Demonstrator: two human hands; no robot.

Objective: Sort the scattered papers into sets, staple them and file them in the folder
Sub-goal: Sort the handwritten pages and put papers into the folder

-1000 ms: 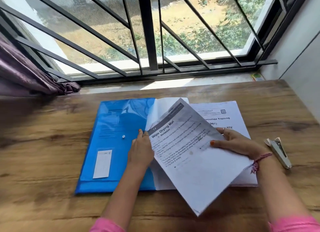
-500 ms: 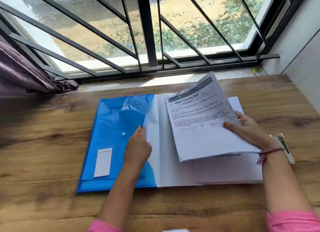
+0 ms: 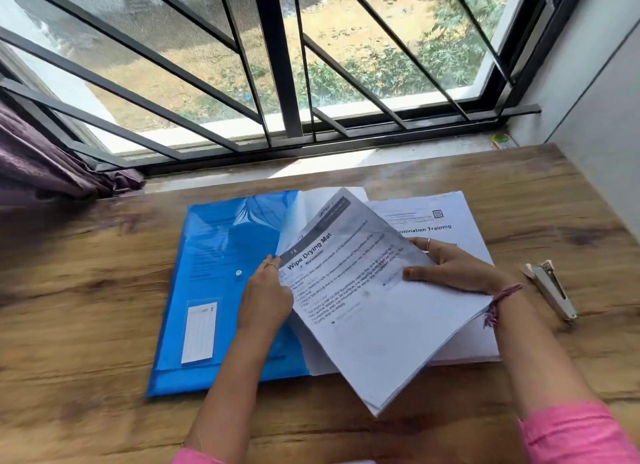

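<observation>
the right hand (image 3: 457,269) has its grip closed on a paper set headed "wipe drying mat" (image 3: 374,311), tilted above the blue folder (image 3: 214,290) and a loose paper stack (image 3: 450,221) on the wooden surface (image 3: 86,325). the left hand (image 3: 265,301) pinches the folder's opening edge. a stapler (image 3: 550,288) lies to the right.
</observation>
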